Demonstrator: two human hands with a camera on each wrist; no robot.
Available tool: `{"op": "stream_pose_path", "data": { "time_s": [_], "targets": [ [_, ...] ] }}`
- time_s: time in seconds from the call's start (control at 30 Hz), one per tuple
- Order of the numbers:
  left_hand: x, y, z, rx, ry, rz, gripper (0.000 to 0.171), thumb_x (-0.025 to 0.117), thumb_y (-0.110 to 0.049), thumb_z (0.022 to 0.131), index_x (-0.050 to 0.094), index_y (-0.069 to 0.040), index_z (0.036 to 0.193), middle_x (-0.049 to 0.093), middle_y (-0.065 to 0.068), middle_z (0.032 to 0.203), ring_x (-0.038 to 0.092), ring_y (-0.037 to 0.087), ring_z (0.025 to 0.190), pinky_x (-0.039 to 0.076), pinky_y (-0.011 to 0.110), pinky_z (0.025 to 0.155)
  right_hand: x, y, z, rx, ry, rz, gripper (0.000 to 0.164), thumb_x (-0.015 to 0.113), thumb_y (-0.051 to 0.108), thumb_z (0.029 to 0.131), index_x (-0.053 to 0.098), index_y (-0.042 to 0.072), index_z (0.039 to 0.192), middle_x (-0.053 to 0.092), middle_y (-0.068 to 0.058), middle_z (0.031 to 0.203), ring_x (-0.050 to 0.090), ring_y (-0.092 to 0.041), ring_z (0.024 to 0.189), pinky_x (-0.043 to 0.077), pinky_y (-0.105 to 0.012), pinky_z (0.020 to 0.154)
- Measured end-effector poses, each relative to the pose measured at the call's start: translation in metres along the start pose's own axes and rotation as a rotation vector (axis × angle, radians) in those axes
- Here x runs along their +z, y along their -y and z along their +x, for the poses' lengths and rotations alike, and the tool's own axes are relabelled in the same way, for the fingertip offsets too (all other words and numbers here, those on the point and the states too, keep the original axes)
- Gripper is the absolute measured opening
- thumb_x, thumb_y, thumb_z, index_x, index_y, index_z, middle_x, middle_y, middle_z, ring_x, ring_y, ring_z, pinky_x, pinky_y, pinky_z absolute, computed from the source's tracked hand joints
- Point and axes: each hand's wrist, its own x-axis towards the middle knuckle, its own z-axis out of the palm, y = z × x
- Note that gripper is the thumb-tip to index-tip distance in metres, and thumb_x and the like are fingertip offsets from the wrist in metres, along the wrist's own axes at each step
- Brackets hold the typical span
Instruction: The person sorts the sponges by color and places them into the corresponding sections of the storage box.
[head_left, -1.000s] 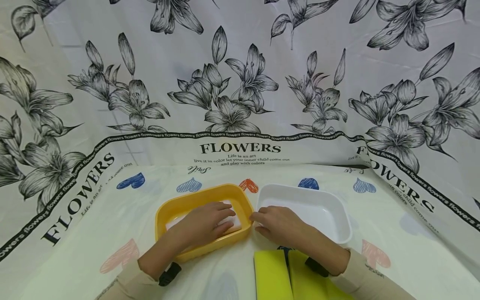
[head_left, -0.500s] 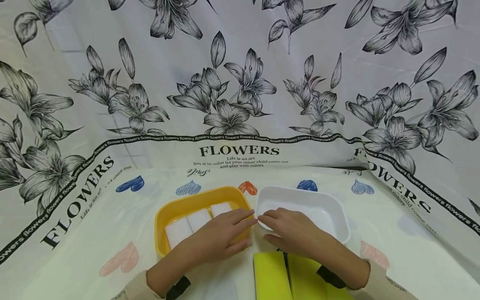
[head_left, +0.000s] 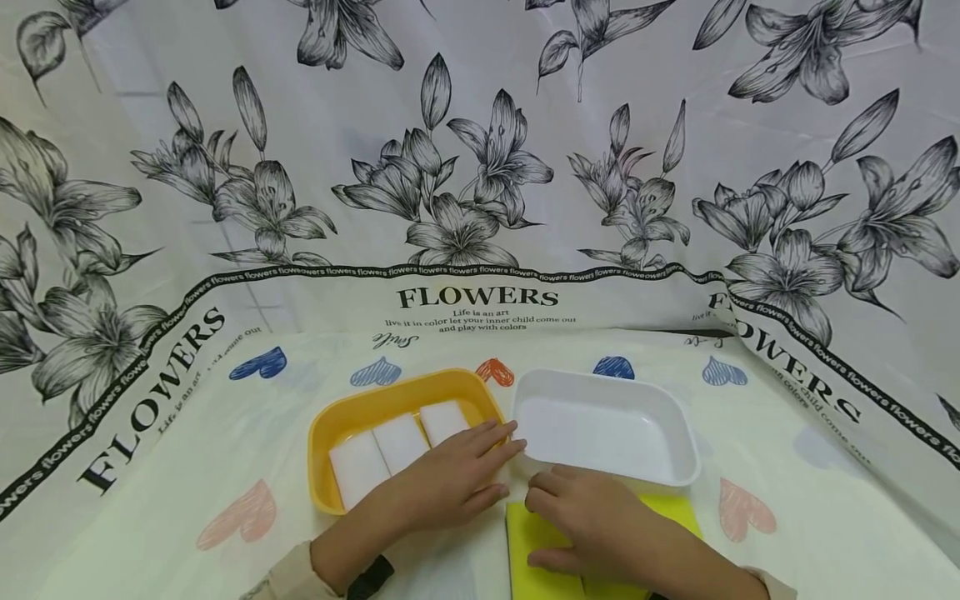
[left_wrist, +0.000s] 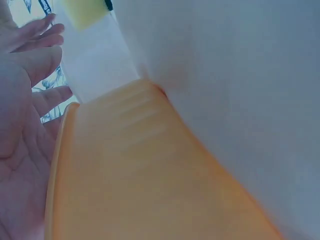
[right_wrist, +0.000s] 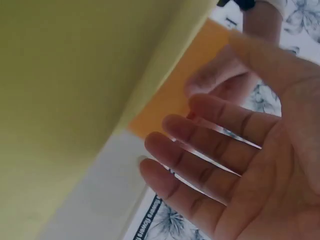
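Note:
My left hand [head_left: 450, 479] lies over the front right corner of a yellow-orange tray [head_left: 318, 467], fingers spread toward the white tray [head_left: 607, 425]. In the left wrist view its fingers [left_wrist: 47, 62] are loose beside the tray's outer wall, holding nothing. Several white rectangular blocks [head_left: 360, 468] lie in the yellow-orange tray, partly covered by that hand. Below the white tray, my right hand [head_left: 596, 521] is over bright yellow blocks [head_left: 678, 512] that stand side by side. The right wrist view shows its palm bare and fingers [right_wrist: 200, 175] apart, close to a yellow face.
The white tray, with no blocks in it, sits right beside the yellow-orange one. A pale cloth with printed hearts [head_left: 242, 517] covers the table. Behind and at both sides hangs a flower-printed curtain [head_left: 480, 225].
My left hand has drawn out of the yellow-orange tray to its front right corner, uncovering white blocks. My right hand has moved from the white tray's left end down over the yellow blocks.

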Motion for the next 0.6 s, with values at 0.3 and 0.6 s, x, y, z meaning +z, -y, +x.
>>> {"op": "stream_pose_path", "data": {
  "time_s": [0.3, 0.6],
  "targets": [
    [0.0031, -0.0017, 0.0004, -0.024, -0.036, -0.02, 0.056, 0.055, -0.038, 0.103, 0.042, -0.015, 0.152, 0.034, 0.007, 0.158, 0.033, 0.023, 0.144, 0.029, 0.039, 0.118, 0.0072, 0.0019, -0.0039, -0.041, 0.123, 0.047, 0.057, 0.058, 0.077, 0.081, 0.065, 0.026, 0.106, 0.062, 0.005, 0.123, 0.056, -0.006, 0.094, 0.053, -0.023, 0.087],
    [0.0046, -0.0012, 0.0005, -0.045, -0.031, -0.049, 0.056, 0.057, -0.038, 0.102, 0.042, -0.018, 0.152, 0.036, 0.007, 0.156, 0.037, 0.021, 0.141, 0.032, 0.038, 0.116, 0.0083, 0.0042, -0.0042, 0.019, 0.233, 0.09, 0.068, 0.051, 0.085, 0.076, 0.06, 0.031, 0.115, 0.058, 0.005, 0.132, 0.058, -0.011, 0.104, 0.052, -0.035, 0.097]
  ]
}}
